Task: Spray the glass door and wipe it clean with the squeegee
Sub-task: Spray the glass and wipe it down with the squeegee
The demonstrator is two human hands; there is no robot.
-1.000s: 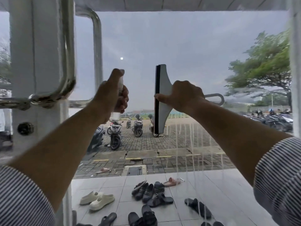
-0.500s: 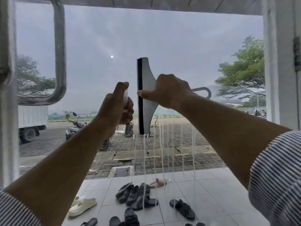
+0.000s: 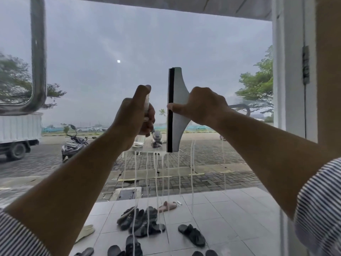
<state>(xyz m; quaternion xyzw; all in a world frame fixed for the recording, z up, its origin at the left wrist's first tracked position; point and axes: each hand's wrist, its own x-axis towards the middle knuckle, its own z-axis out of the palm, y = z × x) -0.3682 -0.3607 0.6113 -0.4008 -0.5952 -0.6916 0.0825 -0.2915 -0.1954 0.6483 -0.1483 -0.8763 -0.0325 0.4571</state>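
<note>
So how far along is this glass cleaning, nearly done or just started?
Somewhere in the middle, I'd say. Spraying looks done here: white drips run down the glass door. In hand: the right hand holds the squeegee, blade upright, while the left hand grips the spray bottle. Left: wiping away those streaks lower down.

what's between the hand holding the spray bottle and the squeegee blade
In the head view, nothing solid: only a narrow strip of glass door separates the left hand from the grey squeegee's black rubber blade.
</note>
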